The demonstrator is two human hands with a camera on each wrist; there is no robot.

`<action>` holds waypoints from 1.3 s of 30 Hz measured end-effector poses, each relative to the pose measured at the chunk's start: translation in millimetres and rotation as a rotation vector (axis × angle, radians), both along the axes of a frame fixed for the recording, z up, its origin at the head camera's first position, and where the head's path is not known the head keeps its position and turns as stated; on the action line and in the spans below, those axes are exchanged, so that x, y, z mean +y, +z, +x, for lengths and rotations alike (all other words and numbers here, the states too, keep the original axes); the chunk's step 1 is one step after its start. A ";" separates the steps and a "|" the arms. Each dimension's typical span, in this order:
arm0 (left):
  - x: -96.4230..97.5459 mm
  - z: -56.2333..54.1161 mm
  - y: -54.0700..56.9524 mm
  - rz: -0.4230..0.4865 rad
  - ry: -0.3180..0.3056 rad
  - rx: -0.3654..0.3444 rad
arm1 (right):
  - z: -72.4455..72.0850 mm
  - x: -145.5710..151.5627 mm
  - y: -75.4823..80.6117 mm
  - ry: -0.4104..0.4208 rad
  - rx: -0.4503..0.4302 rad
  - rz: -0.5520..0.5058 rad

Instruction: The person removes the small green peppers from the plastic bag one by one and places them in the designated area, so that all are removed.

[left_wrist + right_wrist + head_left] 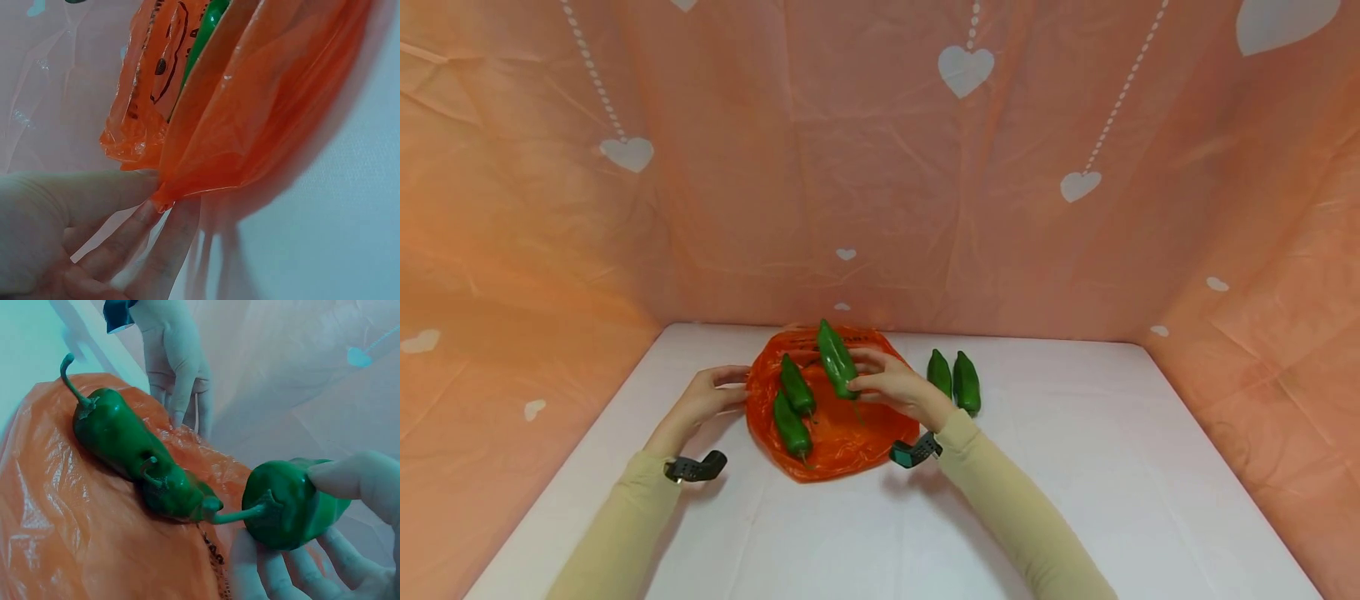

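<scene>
A: What is the right hand doing?

B: Gripping a green pepper, thumb on one side and fingers on the other. It's raised over the orange bag, toward twelve o'clock from the bag's middle, its tip pointing to about eleven and its stem end to five.

A: And the left hand?

B: At nine o'clock, pinching the bag's edge between thumb and fingers; the left wrist view shows the plastic gathered there.

A: Any more peppers?

B: Two within the bag's outline: an upper pepper at ten o'clock and a lower pepper at eight, touching, stems toward five.

A: What about the other side?

B: Out at three o'clock, past the bag, an inner pepper and an outer pepper lie side by side on the white counter, tips toward twelve.

A: Behind all that?

B: An orange cloth printed with pale hearts.
</scene>
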State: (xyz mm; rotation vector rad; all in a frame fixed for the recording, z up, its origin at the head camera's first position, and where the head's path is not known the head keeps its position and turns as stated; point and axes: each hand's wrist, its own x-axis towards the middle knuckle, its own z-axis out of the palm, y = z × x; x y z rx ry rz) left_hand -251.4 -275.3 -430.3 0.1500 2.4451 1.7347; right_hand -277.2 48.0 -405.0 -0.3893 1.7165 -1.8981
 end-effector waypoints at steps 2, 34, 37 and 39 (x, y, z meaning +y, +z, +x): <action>0.5 -0.3 -0.4 -0.005 0.005 -0.008 | 1.3 3.3 2.0 0.002 -0.006 -0.014; 1.0 1.1 -3.2 -0.066 -0.004 0.032 | 5.5 88.0 20.4 -0.178 0.017 -0.068; 0.2 0.7 -1.8 -0.070 -0.011 0.041 | 5.8 99.0 24.0 -0.190 0.036 -0.045; 0.0 -0.3 -0.2 -0.059 -0.016 0.040 | 5.9 107.0 26.0 -0.199 0.056 -0.015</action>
